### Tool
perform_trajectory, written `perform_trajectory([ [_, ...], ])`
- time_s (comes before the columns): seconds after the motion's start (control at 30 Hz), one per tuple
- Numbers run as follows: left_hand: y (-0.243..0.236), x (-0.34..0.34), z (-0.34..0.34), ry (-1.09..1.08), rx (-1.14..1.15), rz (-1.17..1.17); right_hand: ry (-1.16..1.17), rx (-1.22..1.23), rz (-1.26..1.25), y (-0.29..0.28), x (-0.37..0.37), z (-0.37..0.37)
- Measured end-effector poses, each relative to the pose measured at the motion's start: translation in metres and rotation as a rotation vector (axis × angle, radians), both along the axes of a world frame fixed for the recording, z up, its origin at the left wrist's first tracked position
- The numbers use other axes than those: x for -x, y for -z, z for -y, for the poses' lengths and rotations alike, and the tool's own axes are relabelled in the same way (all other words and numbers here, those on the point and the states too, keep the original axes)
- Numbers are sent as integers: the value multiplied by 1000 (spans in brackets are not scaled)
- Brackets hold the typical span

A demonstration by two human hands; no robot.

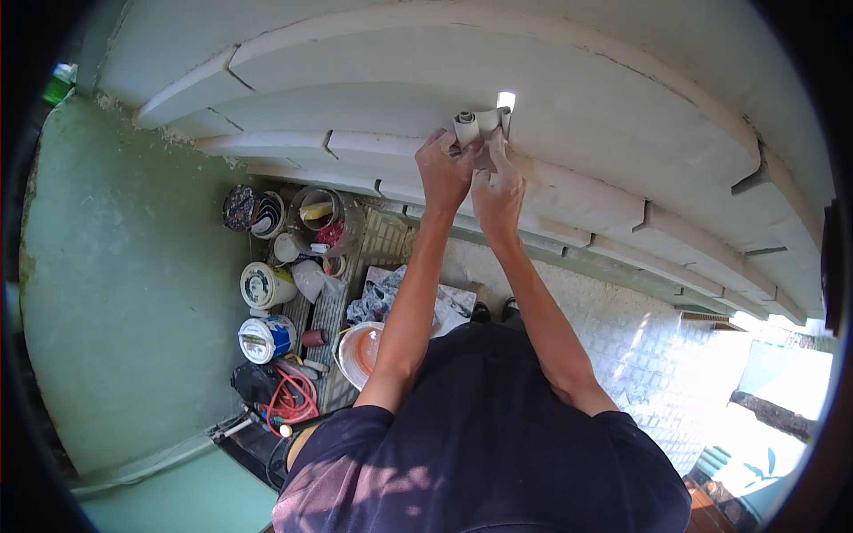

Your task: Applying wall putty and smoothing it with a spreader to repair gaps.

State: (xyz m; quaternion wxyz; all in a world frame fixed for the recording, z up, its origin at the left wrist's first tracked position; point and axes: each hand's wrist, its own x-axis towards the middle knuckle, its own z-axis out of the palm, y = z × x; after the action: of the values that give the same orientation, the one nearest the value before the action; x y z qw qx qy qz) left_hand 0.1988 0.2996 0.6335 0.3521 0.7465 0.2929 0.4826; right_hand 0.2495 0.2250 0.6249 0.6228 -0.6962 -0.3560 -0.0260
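Both arms reach up and forward to a pale stepped wall with moulded ledges. Between the fingers is a short grey-white strip, curled into a roll at its left end and bent over at its right end. My left hand is closed on the rolled end. Close beside it, my right hand pinches the other end with thumb and fingers. White dust coats the fingers of both hands. A small bright patch shows just above the strip. What the strip is made of, I cannot tell.
Down to the left, a slatted bench bears several items, including a clear bin. White buckets and a red hose lie along the green wall. An orange-lined bucket stands by my left elbow.
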Motion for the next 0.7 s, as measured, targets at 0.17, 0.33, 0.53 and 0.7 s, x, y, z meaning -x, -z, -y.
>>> perform_trajectory([
  [0.17, -7, 5, -18, 4, -167, -70, -134, 133, -187, -30, 10, -3],
  [0.33, -1, 0, -20, -9, -211, -137, -58, 81, 133, -2, 11, 0],
  [0.53, -5, 4, -9, 49, -314, -231, -126, 215, 125, 7, 7, 7],
  [0.7, -8, 8, -18, 49, -325, -227, -372, 443, -138, -36, -4, 12],
])
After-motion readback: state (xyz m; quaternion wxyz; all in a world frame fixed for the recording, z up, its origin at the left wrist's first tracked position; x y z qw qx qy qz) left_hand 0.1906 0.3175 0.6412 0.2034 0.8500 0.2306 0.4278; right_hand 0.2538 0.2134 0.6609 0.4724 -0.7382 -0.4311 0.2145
